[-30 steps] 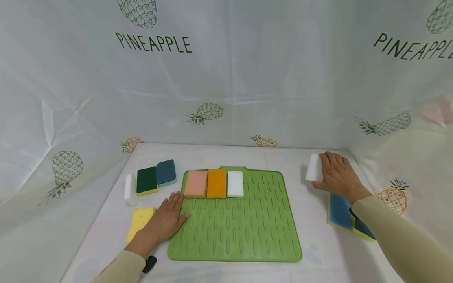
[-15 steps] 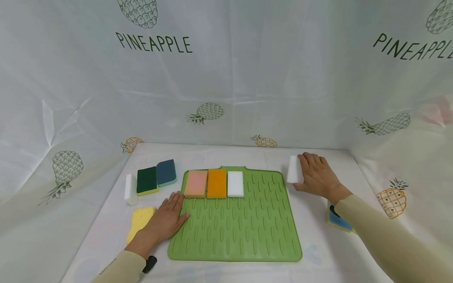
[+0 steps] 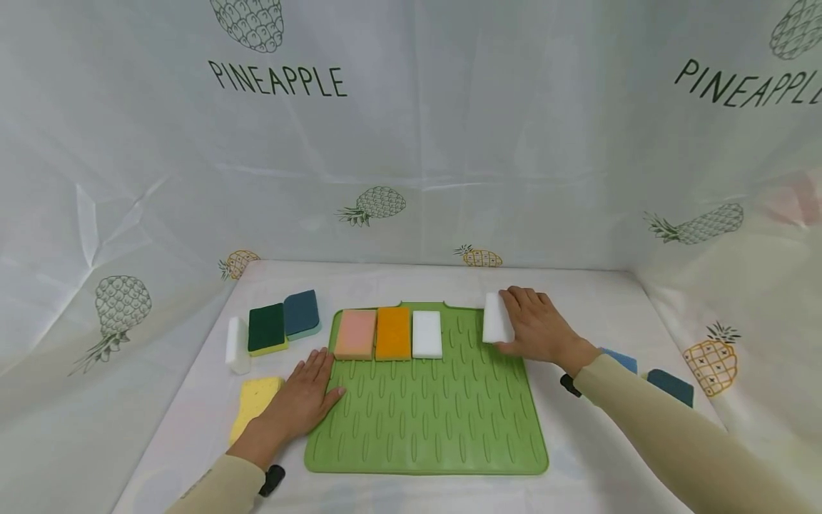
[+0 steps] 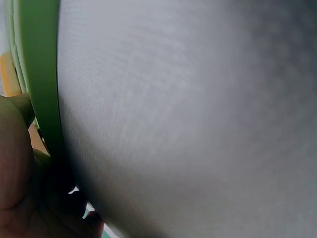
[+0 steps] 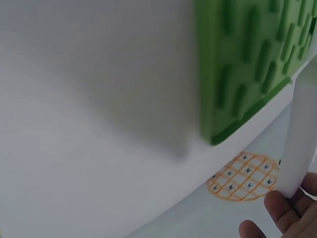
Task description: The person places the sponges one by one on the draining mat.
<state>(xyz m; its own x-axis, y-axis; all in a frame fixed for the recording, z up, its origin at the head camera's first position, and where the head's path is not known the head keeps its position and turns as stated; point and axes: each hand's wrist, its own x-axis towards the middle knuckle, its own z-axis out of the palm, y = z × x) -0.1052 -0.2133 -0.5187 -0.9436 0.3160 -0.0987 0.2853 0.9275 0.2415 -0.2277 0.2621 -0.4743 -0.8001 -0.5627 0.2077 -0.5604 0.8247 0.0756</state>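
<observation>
My right hand (image 3: 539,328) grips a white sponge block (image 3: 496,319) between thumb and fingers, over the back right corner of a green ridged mat (image 3: 424,421). In the right wrist view the fingertips (image 5: 280,210) are at one end of that white block (image 5: 299,134). Flat and with straight fingers, my left hand (image 3: 298,400) rests across the mat's left edge. Along the back of the mat lie a pink sponge (image 3: 356,332), an orange sponge (image 3: 393,332) and another white block (image 3: 427,333), side by side.
Left of the mat are a dark green scouring sponge (image 3: 267,326), a dark blue one (image 3: 302,312), a white block (image 3: 237,345) on its edge and a yellow sponge (image 3: 255,401). A blue sponge (image 3: 620,359) and a dark teal one (image 3: 671,386) show behind the right forearm.
My right hand has carried the white block leftward from the right side of the table to over the mat's back right corner. My left hand has stayed in place.
</observation>
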